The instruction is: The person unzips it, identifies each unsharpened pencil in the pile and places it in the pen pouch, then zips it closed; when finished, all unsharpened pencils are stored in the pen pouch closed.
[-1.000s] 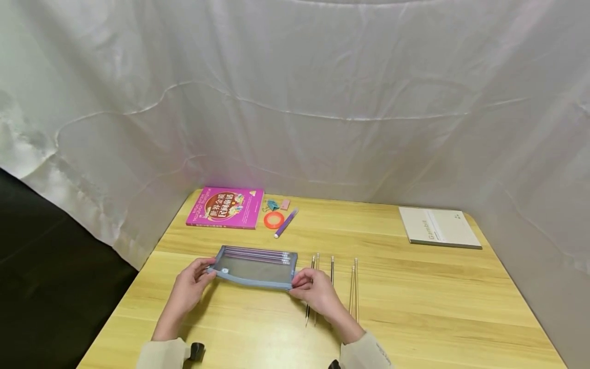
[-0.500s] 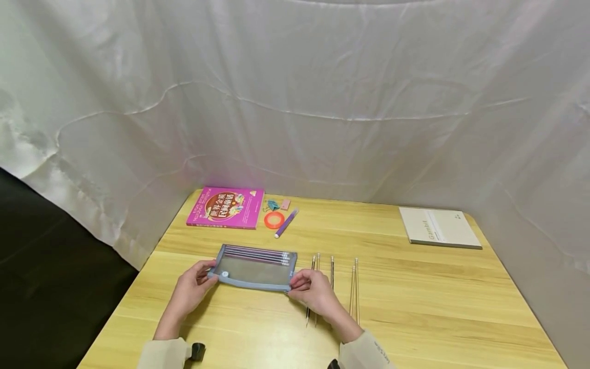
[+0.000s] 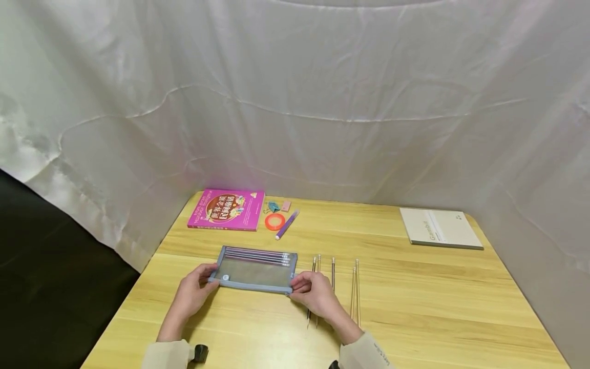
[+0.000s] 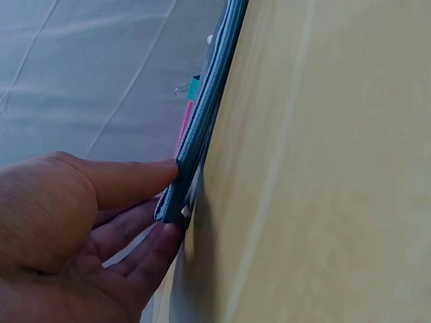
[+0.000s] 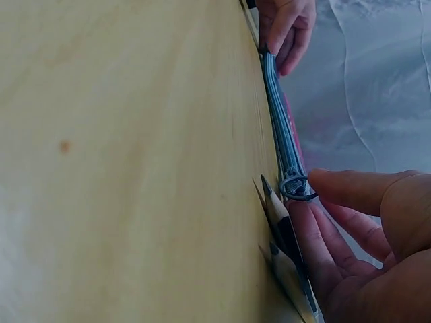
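A see-through pencil case with a blue-grey zipped edge lies in front of me, several pencils visible inside along its far side. My left hand pinches its near left corner between thumb and fingers; the left wrist view shows the zipper edge held there. At the near right corner my right hand pinches the case, beside the zipper's end in the right wrist view. Loose pencils lie by and partly under the right hand, their sharpened tips toward me.
Behind the case are a pink book, an orange tape ring, a purple marker, a teal binder clip and a pink eraser. A pale notebook lies at the far right. Grey cloth hangs behind the table.
The pencil case's near edge has come slightly toward me and straightened from a bowed shape. Both hands keep their grip on its corners, and the head view has tilted a little.
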The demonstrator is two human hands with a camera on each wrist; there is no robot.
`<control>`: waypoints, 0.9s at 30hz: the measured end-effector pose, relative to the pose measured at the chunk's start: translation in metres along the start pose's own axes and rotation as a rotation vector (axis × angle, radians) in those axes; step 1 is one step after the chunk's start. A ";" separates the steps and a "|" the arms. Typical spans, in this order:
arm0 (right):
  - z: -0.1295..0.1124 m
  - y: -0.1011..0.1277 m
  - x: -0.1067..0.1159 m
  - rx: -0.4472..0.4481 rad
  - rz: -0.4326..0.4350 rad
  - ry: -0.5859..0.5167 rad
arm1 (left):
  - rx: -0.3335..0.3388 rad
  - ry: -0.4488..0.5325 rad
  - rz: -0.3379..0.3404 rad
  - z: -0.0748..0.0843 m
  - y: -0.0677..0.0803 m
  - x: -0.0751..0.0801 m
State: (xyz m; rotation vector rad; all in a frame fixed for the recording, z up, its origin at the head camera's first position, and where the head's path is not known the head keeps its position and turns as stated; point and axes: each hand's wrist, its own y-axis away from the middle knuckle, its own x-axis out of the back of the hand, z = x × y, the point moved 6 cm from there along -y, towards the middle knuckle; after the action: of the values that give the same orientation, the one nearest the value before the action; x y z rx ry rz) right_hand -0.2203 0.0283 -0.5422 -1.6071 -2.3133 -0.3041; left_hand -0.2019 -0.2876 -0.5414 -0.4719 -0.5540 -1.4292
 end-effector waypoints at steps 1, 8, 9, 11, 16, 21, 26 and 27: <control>0.000 0.000 0.000 -0.003 -0.002 -0.002 | 0.000 -0.002 0.002 0.000 0.000 0.000; -0.001 0.001 0.000 -0.010 -0.002 0.015 | 0.015 -0.007 0.004 -0.002 0.001 -0.001; -0.001 0.001 0.000 -0.011 -0.002 0.018 | 0.017 -0.008 0.001 -0.003 0.001 -0.001; -0.001 0.001 0.000 -0.018 -0.002 0.023 | 0.021 -0.009 -0.003 -0.003 0.001 -0.001; -0.001 0.000 -0.001 -0.024 -0.008 0.033 | 0.029 -0.025 -0.004 -0.002 0.002 -0.002; -0.001 0.000 0.000 -0.019 -0.006 0.050 | 0.040 -0.033 -0.003 -0.002 0.002 -0.002; -0.001 0.000 0.000 -0.022 -0.007 0.056 | 0.041 -0.035 -0.012 -0.001 0.001 -0.003; -0.001 0.000 0.000 -0.022 -0.009 0.057 | 0.043 -0.035 -0.014 -0.002 0.001 -0.002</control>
State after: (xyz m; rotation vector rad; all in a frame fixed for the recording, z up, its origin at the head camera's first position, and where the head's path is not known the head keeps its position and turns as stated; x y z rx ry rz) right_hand -0.2206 0.0281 -0.5416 -1.5776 -2.2829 -0.3734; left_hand -0.2005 -0.2867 -0.5440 -0.4607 -0.6155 -1.4217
